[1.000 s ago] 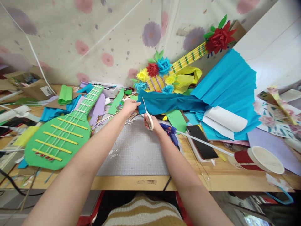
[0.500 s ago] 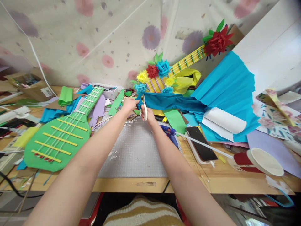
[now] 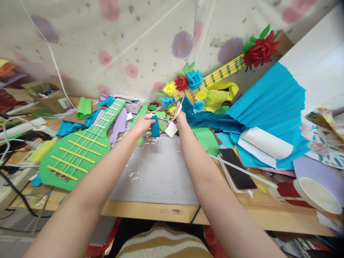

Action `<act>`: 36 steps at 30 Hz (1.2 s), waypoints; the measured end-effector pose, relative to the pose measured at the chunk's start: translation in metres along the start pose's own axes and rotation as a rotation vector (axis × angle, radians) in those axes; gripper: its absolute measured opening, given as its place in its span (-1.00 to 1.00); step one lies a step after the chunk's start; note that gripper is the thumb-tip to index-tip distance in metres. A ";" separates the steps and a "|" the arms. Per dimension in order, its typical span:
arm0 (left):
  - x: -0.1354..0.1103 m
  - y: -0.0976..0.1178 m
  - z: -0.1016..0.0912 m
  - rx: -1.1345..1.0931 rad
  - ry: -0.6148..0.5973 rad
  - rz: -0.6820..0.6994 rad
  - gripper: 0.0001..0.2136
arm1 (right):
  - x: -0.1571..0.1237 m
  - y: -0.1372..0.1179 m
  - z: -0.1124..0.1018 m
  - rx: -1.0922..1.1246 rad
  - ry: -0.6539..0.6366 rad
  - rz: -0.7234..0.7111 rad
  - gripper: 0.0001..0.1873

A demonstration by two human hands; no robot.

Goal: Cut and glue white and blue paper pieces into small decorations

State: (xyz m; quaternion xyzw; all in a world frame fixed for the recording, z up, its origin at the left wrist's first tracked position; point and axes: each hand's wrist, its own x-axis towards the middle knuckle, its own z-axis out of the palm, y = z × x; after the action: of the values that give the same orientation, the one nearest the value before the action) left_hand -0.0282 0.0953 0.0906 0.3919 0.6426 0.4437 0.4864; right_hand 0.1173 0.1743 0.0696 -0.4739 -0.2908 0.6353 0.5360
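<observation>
My left hand (image 3: pixel 145 124) pinches a small strip of blue crepe paper (image 3: pixel 155 127) above the far edge of the grey cutting mat (image 3: pixel 158 172). A short distance to its right, my right hand (image 3: pixel 181 118) grips a pair of white-handled scissors (image 3: pixel 176 112), their blades pointing up and away. The long blue crepe paper (image 3: pixel 215 120) starts just beyond the scissors and runs right into a wide pleated fan. Below my right hand is a small white piece (image 3: pixel 171 129); whether it touches the hand I cannot tell.
A green paper lute (image 3: pixel 77 154) lies at the left. A yellow paper guitar neck (image 3: pixel 223 71) with paper flowers leans at the back. On the right are a phone (image 3: pixel 238 168), a paper cup (image 3: pixel 306 193) and a white roll (image 3: pixel 266 143). Scraps lie about the mat.
The blue strip has come apart from the long crepe paper. My left hand now holds it away from the scissors, which have shifted right and up. The view has turned slightly left.
</observation>
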 end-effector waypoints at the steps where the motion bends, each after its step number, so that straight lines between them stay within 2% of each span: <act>1: -0.002 -0.004 -0.005 0.004 -0.034 -0.007 -0.86 | 0.001 -0.004 0.000 -0.021 -0.066 0.071 -0.46; 3: -0.008 -0.013 -0.013 0.011 -0.121 -0.017 -0.88 | 0.001 -0.009 -0.002 -0.075 -0.257 0.198 -0.39; 5: -0.013 -0.021 -0.018 0.032 -0.174 -0.010 -0.87 | -0.002 -0.011 -0.001 -0.107 -0.460 0.232 -0.35; 7: -0.020 -0.026 -0.020 0.061 -0.166 -0.009 -0.87 | -0.009 -0.011 0.003 -0.121 -0.604 0.171 -0.36; 10: -0.028 -0.031 -0.023 0.087 -0.119 -0.021 -0.88 | -0.022 -0.009 0.016 -0.219 -0.662 0.035 -0.40; 12: -0.031 -0.035 -0.026 0.097 -0.094 -0.015 -0.88 | -0.032 -0.005 0.023 -0.370 -0.591 -0.049 -0.45; 15: -0.034 -0.045 -0.034 0.092 -0.061 0.005 -0.84 | -0.054 0.006 0.020 -0.731 -0.363 -0.238 -0.57; 17: -0.036 -0.052 -0.041 0.061 -0.073 0.026 -0.75 | -0.074 0.016 0.005 -1.067 -0.238 -0.378 -0.66; 20: -0.042 -0.063 -0.052 0.023 -0.185 0.079 -0.62 | -0.110 0.035 -0.028 -1.512 -0.200 -0.417 -0.65; 22: -0.046 -0.069 -0.060 0.033 -0.201 0.103 -0.58 | -0.133 0.046 -0.048 -1.712 -0.167 -0.398 -0.68; 25: -0.050 -0.078 -0.067 0.046 -0.129 0.142 -0.56 | -0.156 0.059 -0.066 -1.809 -0.109 -0.381 -0.66; 28: -0.055 -0.087 -0.064 0.030 -0.078 0.173 -0.63 | -0.164 0.067 -0.072 -1.825 -0.024 -0.365 -0.60; 31: -0.063 -0.095 -0.047 -0.050 -0.047 0.185 -0.64 | -0.163 0.068 -0.074 -1.838 0.051 -0.362 -0.57; 33: -0.068 -0.102 -0.030 -0.133 0.053 0.182 -0.62 | -0.160 0.067 -0.075 -1.839 0.067 -0.385 -0.57; 36: -0.072 -0.115 -0.004 -0.224 0.200 0.173 -0.65 | -0.161 0.064 -0.072 -1.792 0.027 -0.446 -0.66</act>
State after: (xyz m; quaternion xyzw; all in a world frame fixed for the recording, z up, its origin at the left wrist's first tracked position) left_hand -0.0241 -0.0076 0.0019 0.3429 0.5984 0.5893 0.4206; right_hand 0.1535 -0.0058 0.0324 -0.6520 -0.7522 0.0491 0.0822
